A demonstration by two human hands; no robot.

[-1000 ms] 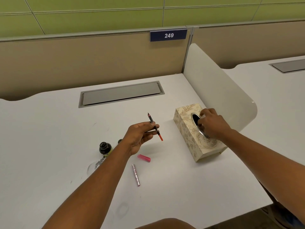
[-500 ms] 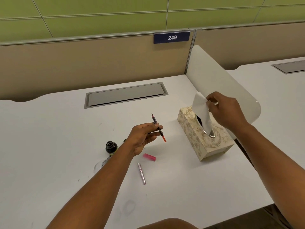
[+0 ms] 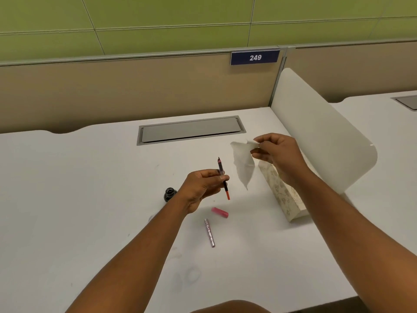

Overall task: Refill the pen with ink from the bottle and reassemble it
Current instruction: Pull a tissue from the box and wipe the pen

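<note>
Nearest me on the desk (image 3: 67,211), at about 6 o'clock from my left hand, the silvery pen barrel (image 3: 209,233) lies loose; being round, it could roll off toward me if my forearm brushes it. Just beyond it, the pink cap (image 3: 220,212) rests near the barrel but apart from it, and could be knocked away the same way.

My left hand (image 3: 203,188) has its fingers curled, thumb and fingertips pinching the pen's inner section (image 3: 223,178) around its middle, nib end at 12 o'clock, orange end at 6. I judge it is freshly filled, so any ink on the nib could run down to my fingers or drip onto the white desk if I tilt it. A loose pinch could let it slip.

At 9 o'clock from that hand, partly hidden behind my wrist, the ink bottle (image 3: 169,194) stands with its mouth open. It is the biggest risk: a careless sweep of my left arm could tip it and flood the desk.

At 2 o'clock, my right hand (image 3: 276,154) pinches one corner of a tissue (image 3: 243,164) between thumb and fingers, the rest hanging free in the air, near the pen but not touching it. It is thin and could tear or snag on the nib as I wipe, or let ink soak through to my skin.

Behind my right forearm sits the tissue box (image 3: 282,195), mostly hidden.
</note>
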